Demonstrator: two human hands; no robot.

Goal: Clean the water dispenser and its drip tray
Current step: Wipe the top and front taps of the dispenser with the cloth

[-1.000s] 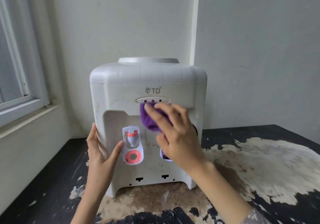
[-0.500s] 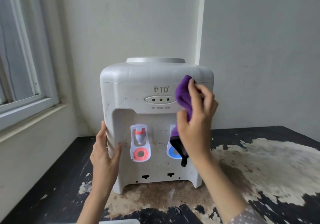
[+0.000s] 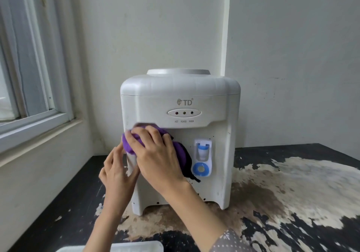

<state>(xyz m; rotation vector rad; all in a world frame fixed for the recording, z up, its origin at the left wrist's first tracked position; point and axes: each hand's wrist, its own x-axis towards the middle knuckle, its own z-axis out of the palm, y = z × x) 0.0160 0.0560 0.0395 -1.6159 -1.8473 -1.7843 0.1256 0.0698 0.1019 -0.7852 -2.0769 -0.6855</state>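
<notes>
A white tabletop water dispenser (image 3: 180, 103) stands upright on a worn black table (image 3: 292, 193). My right hand (image 3: 157, 158) presses a purple cloth (image 3: 130, 144) flat against the upper left of the dispenser's recessed front, covering the red tap. My left hand (image 3: 115, 173) braces the dispenser's left front edge, fingers apart, holding nothing. The blue tap (image 3: 202, 158) on the right is uncovered. A white tray-like object (image 3: 120, 247) shows at the bottom edge, likely the drip tray.
A window frame and sill (image 3: 39, 127) run along the left wall. White walls meet in a corner right behind the dispenser. The tabletop's black coating is peeled in large pale patches (image 3: 302, 183) to the right.
My right hand has swept the purple cloth from the dispenser's upper right front down and across to the left side of the recess. The red tap is now covered and the blue one exposed.
</notes>
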